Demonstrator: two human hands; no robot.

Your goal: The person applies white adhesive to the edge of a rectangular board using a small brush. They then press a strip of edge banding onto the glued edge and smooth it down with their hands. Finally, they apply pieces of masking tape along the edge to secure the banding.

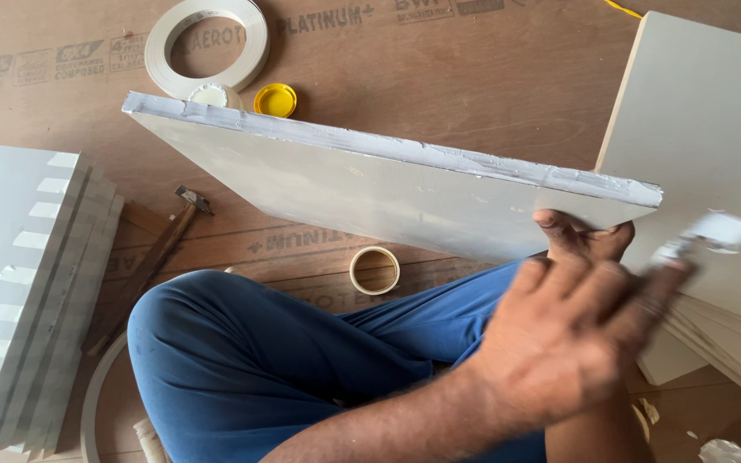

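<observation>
Right hand: your right hand (572, 334) sits at about 4 o'clock in the view, blurred; the fingers (636, 296) lie close together and pinch a small white scrap (713, 233) at their tips, just off the panel's right end.
Left hand: your left hand (583, 238) shows only as fingertips at 3 o'clock, curled tight against the panel's lower right corner from beneath; the rest is hidden behind your right hand.
Panel: the grey-white panel (370, 193) lies across the centre, tilted, its glue-smeared top edge running from 10 o'clock down to 3 o'clock; it rests over your knee in blue trousers (250, 360).
Containers: a small open white tub (213, 95) and a yellow lid (275, 100) sit just beside each other at 11 o'clock, partly behind the panel's edge; what is in the tub I cannot tell.
Around: a coil of white edge band (207, 45) at 11 o'clock; a tape roll (375, 270) near the centre below the panel; a hammer (152, 261) at 9 o'clock; stacked boards (19, 291) at 8 o'clock; more boards (705, 129) at 2 o'clock.
</observation>
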